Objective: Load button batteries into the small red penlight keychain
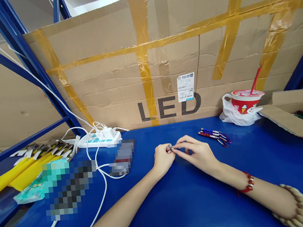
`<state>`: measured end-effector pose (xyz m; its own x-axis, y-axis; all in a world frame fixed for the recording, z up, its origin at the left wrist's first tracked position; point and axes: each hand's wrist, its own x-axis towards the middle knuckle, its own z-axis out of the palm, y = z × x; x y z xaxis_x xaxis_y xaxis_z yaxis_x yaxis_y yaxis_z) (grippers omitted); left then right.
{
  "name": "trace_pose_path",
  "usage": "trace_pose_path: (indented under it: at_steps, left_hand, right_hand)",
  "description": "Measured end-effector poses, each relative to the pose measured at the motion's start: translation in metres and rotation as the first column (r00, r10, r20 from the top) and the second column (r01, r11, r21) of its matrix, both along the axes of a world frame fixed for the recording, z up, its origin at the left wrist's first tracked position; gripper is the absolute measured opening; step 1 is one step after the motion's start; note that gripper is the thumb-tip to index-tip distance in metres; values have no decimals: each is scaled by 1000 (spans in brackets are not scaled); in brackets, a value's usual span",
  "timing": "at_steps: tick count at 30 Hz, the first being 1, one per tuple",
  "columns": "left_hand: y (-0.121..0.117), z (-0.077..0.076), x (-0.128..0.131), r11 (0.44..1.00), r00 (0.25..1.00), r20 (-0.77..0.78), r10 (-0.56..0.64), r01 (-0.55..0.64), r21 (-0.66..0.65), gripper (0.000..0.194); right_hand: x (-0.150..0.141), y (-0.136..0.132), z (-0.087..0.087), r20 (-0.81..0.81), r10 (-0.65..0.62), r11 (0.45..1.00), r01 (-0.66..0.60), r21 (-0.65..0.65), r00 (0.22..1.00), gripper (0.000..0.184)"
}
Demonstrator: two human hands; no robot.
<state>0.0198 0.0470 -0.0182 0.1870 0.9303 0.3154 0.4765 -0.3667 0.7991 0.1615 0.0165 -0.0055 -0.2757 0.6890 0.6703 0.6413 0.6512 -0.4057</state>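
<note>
Both forearms rest on the blue table point(191, 202); left hand point(163, 159) and right hand point(197, 153) pinch a small metal piece point(169, 147) between meeting fingertips.

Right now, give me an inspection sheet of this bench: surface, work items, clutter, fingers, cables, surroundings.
Surface: blue tabletop, bare in front of the arms.
Work items: small metal piece pinched between both hands; a few small pen-like tools with clips lie beyond the right hand.
Clutter: red cup with straw on a white plastic bag, open cardboard box at right, yellow strips at left.
Fingers: left hand curled on the piece; right hand grips it with fingertips.
Cables: white power strip with plugs, white cable trailing off the front edge.
Surroundings: taped cardboard sheet marked LED, blue rack struts.
</note>
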Motion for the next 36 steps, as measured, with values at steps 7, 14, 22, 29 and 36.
trace_pose_path:
  at_steps: [7, 14, 22, 29, 36]
  left_hand:
    - [-1, -1, 1, 999, 999, -29, -15, 14, -29, 22]
    - [-2, -2, 0, 999, 997, -70, -14, 11, -49, 19]
    - [-4, 1, -1, 997, 984, -176, -24, 11, -73, 13]
    - [1, -3, -2, 997, 997, -43, 66, -67, -25, 18]
    - [3, -1, -2, 994, 993, 40, 109, -109, 2, 25]
  right_hand:
    - [0, -2, 4, -20, -17, 999, 18, 48, 1000, 20]
    - [1, 2, -2, 3, 42, 998, -42, 41, 999, 18]
    - [2, 3, -2, 107, 89, 995, -83, -60, 990, 17]
    - [4, 4, 4, 144, -34, 992, 50, -112, 989, 22]
    - [14, 18, -7, 428, -125, 991, 135, 6, 895, 20]
